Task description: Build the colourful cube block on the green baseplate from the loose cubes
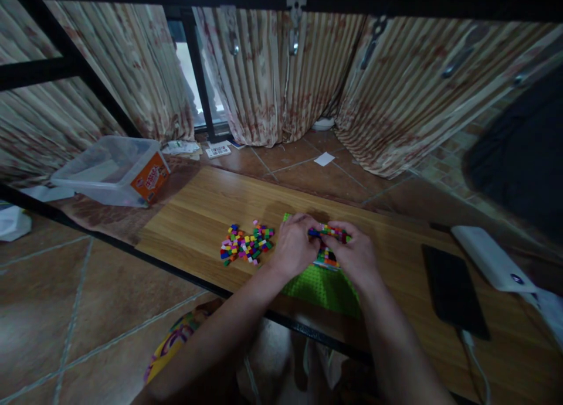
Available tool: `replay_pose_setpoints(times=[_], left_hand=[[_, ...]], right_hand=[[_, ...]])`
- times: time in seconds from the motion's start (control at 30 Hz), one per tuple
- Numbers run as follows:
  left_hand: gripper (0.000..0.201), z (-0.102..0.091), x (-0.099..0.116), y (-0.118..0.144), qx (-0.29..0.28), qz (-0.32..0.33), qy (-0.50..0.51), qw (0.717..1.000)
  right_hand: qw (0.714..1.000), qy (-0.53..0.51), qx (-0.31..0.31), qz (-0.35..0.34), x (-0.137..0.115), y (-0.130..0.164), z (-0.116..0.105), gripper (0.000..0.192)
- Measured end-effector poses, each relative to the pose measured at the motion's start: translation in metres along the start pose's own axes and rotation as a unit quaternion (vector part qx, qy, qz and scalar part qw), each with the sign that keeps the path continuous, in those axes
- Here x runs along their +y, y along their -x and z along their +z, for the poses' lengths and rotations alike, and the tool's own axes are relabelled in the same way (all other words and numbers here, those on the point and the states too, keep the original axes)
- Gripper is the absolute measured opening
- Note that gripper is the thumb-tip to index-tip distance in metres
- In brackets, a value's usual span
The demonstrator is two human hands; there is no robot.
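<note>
Brick strip [329,232] pinched at both ends: left hand [294,245], right hand [355,257], over green baseplate [323,288] near table's [197,217] front edge. Likely light, snaps apart; grip ends.

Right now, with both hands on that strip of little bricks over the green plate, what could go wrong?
1. The brick strip, pinched between left hand and right hand, could snap apart.
2. The loose brick pile beside the left wrist might get scattered.
3. The green baseplate lies near the table edge and may slide off.
</note>
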State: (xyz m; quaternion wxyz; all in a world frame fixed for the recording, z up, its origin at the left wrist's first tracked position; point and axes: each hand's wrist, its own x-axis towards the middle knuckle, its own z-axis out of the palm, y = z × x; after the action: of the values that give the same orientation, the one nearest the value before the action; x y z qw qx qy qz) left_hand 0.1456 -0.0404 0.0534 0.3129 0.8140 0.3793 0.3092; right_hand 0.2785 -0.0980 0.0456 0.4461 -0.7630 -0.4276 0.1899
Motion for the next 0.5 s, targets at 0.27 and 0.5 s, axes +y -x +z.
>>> replay_pose_setpoints(times=[0.27,0.5], left_hand=[[0.025,0.0024,0.0013,-0.0001,0.011,-0.001,0.013,1.0],[0.022,-0.006,0.0004,0.0011,-0.001,0.008,0.014,1.0]], right_hand=[[1.0,-0.005,-0.001,0.023,-0.0025,-0.0004,0.0033,0.035],[0.999,-0.04,-0.008,0.002,0.0036,0.0021,0.0006,0.035]])
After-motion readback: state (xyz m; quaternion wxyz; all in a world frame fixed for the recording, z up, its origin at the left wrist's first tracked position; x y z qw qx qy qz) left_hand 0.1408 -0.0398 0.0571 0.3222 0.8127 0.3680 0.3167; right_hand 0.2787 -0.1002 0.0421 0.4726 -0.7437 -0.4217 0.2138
